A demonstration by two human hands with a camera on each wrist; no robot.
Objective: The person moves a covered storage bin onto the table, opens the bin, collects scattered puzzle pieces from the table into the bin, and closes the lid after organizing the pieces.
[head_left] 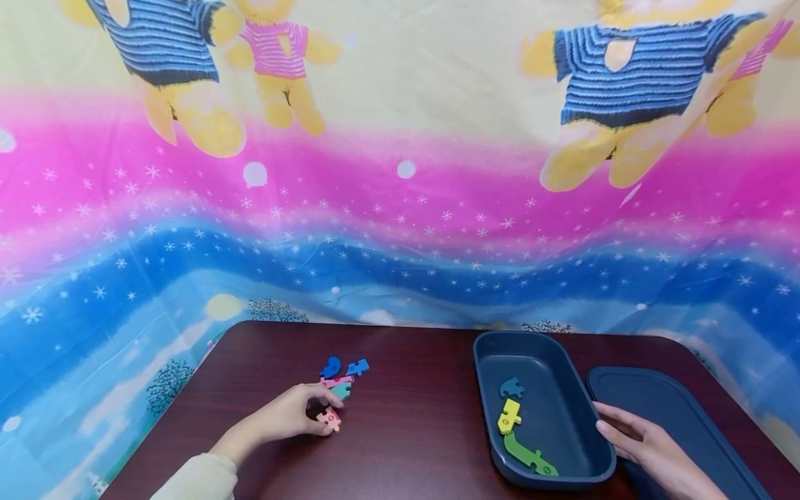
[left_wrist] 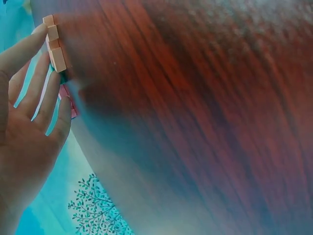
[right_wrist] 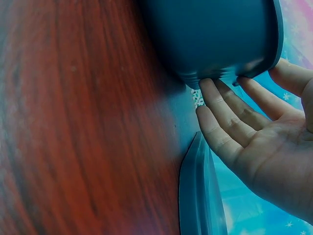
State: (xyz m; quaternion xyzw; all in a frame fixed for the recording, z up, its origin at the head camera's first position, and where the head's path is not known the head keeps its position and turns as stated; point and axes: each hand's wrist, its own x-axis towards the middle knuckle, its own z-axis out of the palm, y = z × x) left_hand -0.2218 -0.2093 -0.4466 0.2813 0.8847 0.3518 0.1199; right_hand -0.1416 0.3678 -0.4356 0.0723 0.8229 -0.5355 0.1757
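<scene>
My left hand pinches a salmon-pink puzzle piece by its edges, close over the table. In the left wrist view, the piece's thick side shows between the thumb and fingers. Just beyond lie a teal puzzle piece, a pink one and two blue ones. My right hand touches the outer right side of a dark blue-grey box, its fingers nearly straight and the thumb at the rim. Inside the box lie blue, yellow and green pieces.
A dark lid lies flat right of the box, partly under my right hand and forearm. The brown wooden table ends at a patterned cloth hanging behind and around it.
</scene>
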